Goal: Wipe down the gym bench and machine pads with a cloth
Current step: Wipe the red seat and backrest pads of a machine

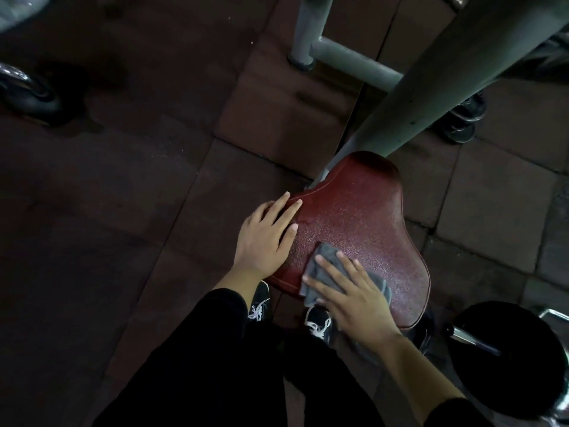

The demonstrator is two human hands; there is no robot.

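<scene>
Right hand (351,298) flat, fingers straight, pressing grey cloth (317,266) on red bench (363,211) near edge. Left hand (264,238) flat, fingers spread, on left edge.

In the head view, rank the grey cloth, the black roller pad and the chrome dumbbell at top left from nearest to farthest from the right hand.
1. Grey cloth, under the right hand.
2. Black roller pad, lower right.
3. Chrome dumbbell, far upper left.
</scene>
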